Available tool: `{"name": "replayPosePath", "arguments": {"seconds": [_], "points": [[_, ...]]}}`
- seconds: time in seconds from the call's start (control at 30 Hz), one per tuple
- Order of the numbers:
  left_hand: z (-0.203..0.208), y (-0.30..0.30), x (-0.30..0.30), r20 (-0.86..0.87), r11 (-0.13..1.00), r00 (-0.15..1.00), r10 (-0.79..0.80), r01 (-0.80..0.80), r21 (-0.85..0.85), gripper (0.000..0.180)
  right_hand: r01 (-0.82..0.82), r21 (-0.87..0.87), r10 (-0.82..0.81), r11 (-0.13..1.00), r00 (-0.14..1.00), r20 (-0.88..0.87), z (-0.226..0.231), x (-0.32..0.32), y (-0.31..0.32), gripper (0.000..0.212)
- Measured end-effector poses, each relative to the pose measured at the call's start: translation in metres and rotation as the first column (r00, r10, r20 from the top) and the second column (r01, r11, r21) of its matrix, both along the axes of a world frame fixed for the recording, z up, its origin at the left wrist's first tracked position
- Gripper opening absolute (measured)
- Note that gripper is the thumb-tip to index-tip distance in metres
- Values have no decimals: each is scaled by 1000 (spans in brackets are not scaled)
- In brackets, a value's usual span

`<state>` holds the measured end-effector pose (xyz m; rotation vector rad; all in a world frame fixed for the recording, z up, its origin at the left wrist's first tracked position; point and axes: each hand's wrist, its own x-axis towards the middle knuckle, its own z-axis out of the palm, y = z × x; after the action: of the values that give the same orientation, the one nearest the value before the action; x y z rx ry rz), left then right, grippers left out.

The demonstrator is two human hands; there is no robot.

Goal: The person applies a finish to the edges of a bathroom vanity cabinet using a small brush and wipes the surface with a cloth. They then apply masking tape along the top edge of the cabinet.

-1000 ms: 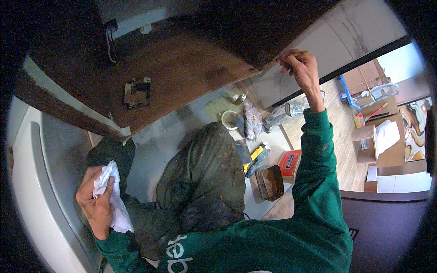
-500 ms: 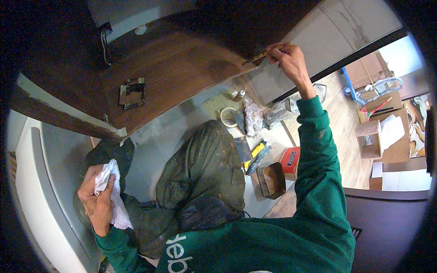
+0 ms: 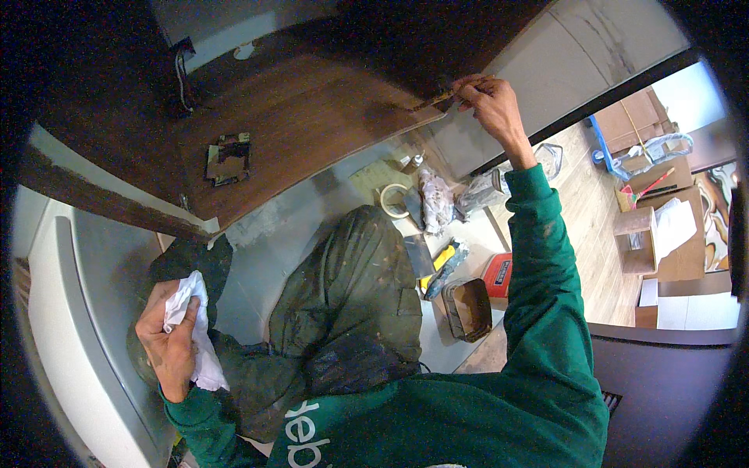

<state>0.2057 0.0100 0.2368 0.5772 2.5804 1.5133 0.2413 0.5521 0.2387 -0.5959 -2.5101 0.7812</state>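
Head-worn fisheye (single view), steeply downward

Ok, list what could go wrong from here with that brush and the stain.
The right hand holds a small brush overhead at the brown panel edge; stain might drip onto the green sleeve. The open stain tray sits beside the knee and could get kicked. The left hand grips a white rag.

Can't really make out the brush (image 3: pixel 434 100) tip, it melts into the dark wood panel (image 3: pixel 312 109). The white rag (image 3: pixel 195 335) is half buried in the left hand (image 3: pixel 168 343). The floor clutter (image 3: pixel 437 203) is too small to tell.
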Motion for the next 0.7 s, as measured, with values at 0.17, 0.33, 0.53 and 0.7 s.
{"name": "replayPosePath", "arguments": {"seconds": [0.17, 0.33, 0.53, 0.7], "points": [[0, 1, 1, -2, 1000, 1000, 13, -13, 14, 18, -20, -20, 20, 1000, 1000, 18, -3, 0, 0, 26], [1, 1, 2, -5, 1000, 1000, 31, -31, 6, 19, 23, -46, -21, 999, 999, 44, 5, 3, 4, 26], [2, 0, 1, 13, 999, 1000, 27, -27, -45, 19, 65, -10, -65, 998, 997, 37, 4, 3, 7, 26], [1, 1, 2, -2, 1000, 1000, 12, -12, -12, 19, 52, -63, -49, 997, 998, 48, -2, 4, 4, 24]]}}
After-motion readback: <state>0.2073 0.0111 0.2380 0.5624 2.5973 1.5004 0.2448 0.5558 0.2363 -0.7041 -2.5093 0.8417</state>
